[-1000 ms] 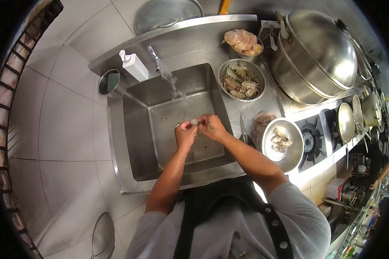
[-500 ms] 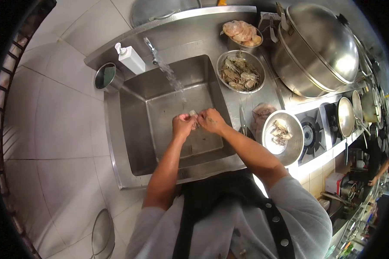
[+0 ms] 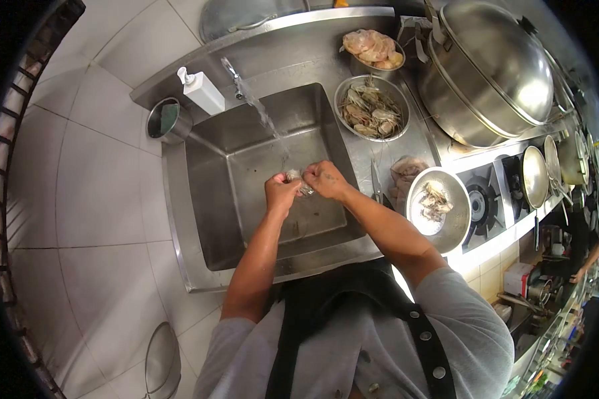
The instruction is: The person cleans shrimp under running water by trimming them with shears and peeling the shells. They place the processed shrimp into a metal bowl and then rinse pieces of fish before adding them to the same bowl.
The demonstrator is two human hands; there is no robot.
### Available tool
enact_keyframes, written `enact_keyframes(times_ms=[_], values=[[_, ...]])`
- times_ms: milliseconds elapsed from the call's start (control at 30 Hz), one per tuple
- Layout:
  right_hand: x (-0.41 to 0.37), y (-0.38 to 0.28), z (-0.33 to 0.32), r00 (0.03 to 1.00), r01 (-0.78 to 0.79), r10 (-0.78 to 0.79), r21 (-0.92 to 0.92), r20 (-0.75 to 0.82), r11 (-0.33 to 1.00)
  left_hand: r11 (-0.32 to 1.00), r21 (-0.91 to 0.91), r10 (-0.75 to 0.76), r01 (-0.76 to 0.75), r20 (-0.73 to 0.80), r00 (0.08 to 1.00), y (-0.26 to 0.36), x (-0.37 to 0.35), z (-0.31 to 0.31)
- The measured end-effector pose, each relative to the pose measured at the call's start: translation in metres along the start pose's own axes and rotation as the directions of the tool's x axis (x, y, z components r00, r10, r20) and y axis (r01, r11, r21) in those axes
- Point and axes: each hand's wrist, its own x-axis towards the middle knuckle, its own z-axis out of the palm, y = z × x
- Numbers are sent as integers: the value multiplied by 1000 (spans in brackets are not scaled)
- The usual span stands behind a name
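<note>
Over the sink (image 3: 206,199), my left hand (image 3: 281,193) is closed around a small greyish shrimp (image 3: 294,175). My right hand (image 3: 326,181) meets it from the right, its fingers pinched at the shrimp; exactly which part they grip is too small to tell. Water runs from the tap (image 3: 235,83) into the basin, just beyond my hands. On the counter to the right, a steel bowl (image 3: 406,123) holds several whole shrimp (image 3: 371,110). Nearer me, a wider steel bowl (image 3: 458,229) contains a small pile of shrimp pieces (image 3: 435,201).
A white pump bottle (image 3: 205,93) and a steel cup (image 3: 181,128) with a green scouring pad stand at the sink's left corner. Scissors (image 3: 377,183) lie right of the basin. Beyond are a bagged container (image 3: 373,50), a large lidded pot (image 3: 472,86) and a gas burner (image 3: 480,205).
My right hand has shifted slightly up, and a little more of the shrimp shows between my hands. The whole view has moved slightly. Water keeps running.
</note>
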Motion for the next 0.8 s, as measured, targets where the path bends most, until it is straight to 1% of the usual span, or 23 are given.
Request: enact_keyframes(times_ms=[33,67,133,167,233,267,333,367,433,467,533,600,633,667,700,733,767,800], values=[[0,0,0,998,-63,63,70,11,996,1000,-1,2,-2,0,1000,-2,1,-1],[1,0,0,998,-61,61,68,10,996,1000,-29,-11,11,6,1000,-4,2,-1],[2,-1,-1,978,-202,185,228,94,953,998,-59,-19,20,13,1000,-8,4,-4],[1,-1,-2,979,-199,182,227,93,953,997,-62,-34,35,24,999,-9,5,-5],[0,-5,-3,966,-250,223,267,128,931,997,-66,-43,45,34,999,-5,4,-7],[-1,-7,-4,967,-247,220,266,127,932,997,-57,-51,54,62,997,-4,2,-8],[-1,-8,-6,958,-258,213,254,193,932,997,-48,-58,62,92,994,-7,1,-10],[0,-10,-7,959,-255,211,255,190,933,997,-58,-48,54,99,994,-8,1,-10],[3,-6,-8,940,-252,206,145,273,957,997,-67,-37,45,110,993,-7,1,-9],[4,-5,-8,941,-252,206,146,270,957,997,-74,-7,15,108,994,-7,1,-9],[9,-1,-9,925,-169,134,69,356,983,997,-81,27,-19,105,994,-3,0,-9],[8,0,-6,924,-161,133,48,357,986,1000,-15,23,-21,147,989,3,-2,-11],[6,0,-4,924,-155,134,29,359,987,1000,-15,25,-23,147,989,7,-4,-10],[5,-1,-2,925,-152,132,29,357,988,999,-33,-10,15,155,988,12,-6,-10],[3,-2,-1,946,-96,106,-45,307,994,997,-51,-46,55,164,985,14,-8,-9],[1,-3,1,963,-43,74,-123,258,991,997,-51,-44,53,165,985,16,-7,-8],[-2,-4,2,964,-42,73,-123,257,991,999,-8,-52,54,168,984,19,-7,-7],[-6,-8,2,981,18,5,-123,192,992,998,35,-61,56,170,984,20,-7,-7]])
